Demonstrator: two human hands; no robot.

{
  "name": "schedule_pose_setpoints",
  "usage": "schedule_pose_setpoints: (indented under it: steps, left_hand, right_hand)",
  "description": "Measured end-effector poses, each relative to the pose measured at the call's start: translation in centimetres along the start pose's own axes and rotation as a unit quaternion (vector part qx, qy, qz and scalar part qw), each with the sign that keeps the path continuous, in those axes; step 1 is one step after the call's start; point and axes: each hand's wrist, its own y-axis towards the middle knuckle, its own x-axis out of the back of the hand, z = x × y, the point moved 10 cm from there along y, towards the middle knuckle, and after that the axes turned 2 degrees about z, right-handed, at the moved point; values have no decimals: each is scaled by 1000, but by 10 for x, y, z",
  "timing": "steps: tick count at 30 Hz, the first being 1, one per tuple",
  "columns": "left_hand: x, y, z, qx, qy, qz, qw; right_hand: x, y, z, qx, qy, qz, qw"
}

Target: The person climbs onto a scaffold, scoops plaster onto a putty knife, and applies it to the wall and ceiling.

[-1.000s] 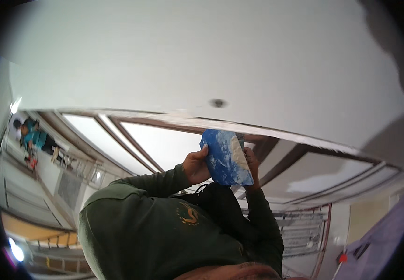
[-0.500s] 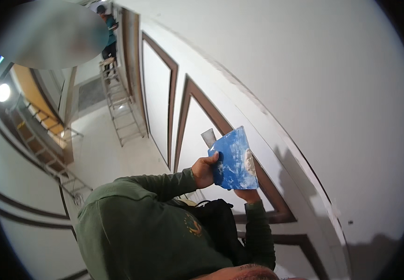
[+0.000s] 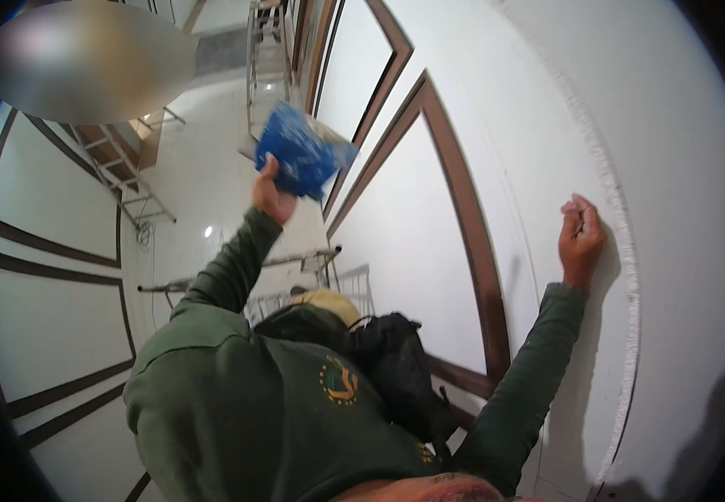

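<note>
My left hand point(image 3: 275, 197) is raised at the centre left and closed on a blue flat board point(image 3: 300, 155), its thumb across the near face. The board is tilted, slightly blurred and smeared with white paste. A bit of a grey blade point(image 3: 248, 149) shows behind its left edge. Well apart from it, my right hand point(image 3: 582, 238) is at the wall on the right, fingers curled. Whatever those fingers hold, if anything, cannot be made out. Just right of the right hand, a rough whitish strip point(image 3: 622, 226) runs along the white wall point(image 3: 689, 167).
Brown mouldings point(image 3: 463, 184) frame panels on the wall. A black bag point(image 3: 392, 368) hangs at my front. Metal ladders point(image 3: 128, 171) stand on the left and at the far end. Below my left arm is a metal frame point(image 3: 312, 258). A cable point(image 3: 145, 234) lies on the floor.
My hands have parted: the left has carried the blue board up and left, while the right has moved from behind it to the wall on the right. The view has shifted too.
</note>
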Motion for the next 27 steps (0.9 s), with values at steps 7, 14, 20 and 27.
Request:
schedule_pose_setpoints:
  steps: [7, 14, 20, 27]
  left_hand:
    - [35, 5, -92, -142, 19, -30, 989]
    - [63, -1, -105, -161, 24, -106, 981]
    - [74, -2, -104, -134, 16, -125, 983]
    - [52, -2, -96, -83, -9, -100, 991]
  right_hand:
    - [-7, 7, 8, 38, 13, -41, 998]
    - [-18, 19, -12, 15, 40, -36, 998]
    - [-24, 34, -6, 30, 25, -39, 998]
    - [-11, 53, 23, 36, 36, -33, 998]
